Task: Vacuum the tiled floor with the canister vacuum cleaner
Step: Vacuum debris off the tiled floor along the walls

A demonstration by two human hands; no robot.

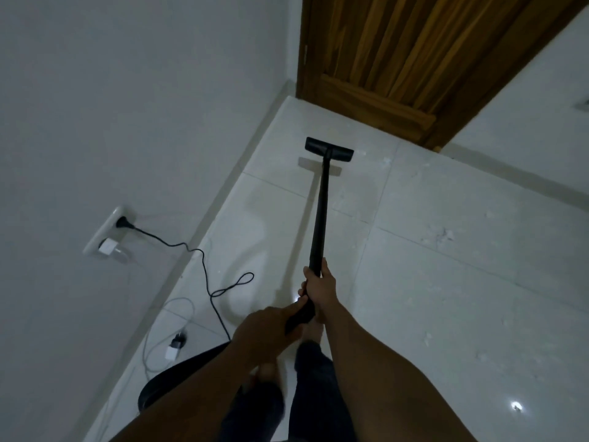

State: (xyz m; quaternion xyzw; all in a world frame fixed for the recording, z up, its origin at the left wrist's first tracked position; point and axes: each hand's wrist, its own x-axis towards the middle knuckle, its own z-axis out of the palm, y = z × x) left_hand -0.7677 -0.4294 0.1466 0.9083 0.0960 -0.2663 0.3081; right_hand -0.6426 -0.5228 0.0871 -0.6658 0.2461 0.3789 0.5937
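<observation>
A black vacuum wand (320, 212) runs from my hands out to a flat black floor head (329, 149), which lies on the white tiled floor (446, 282) close to the wooden door. My right hand (320, 283) grips the wand's lower end. My left hand (266, 330) holds the black handle just behind it. A black hose (178, 374) curves away to the lower left under my left arm. The canister itself is out of view. White specks of debris (441, 238) lie scattered on the tiles to the right.
A wooden door (398, 59) closes off the far corner. On the left wall a socket plate (106, 232) holds a black plug, whose cord (204, 269) loops across the floor. A white cable with adapters (175, 346) lies by the skirting. My legs and bare feet stand below.
</observation>
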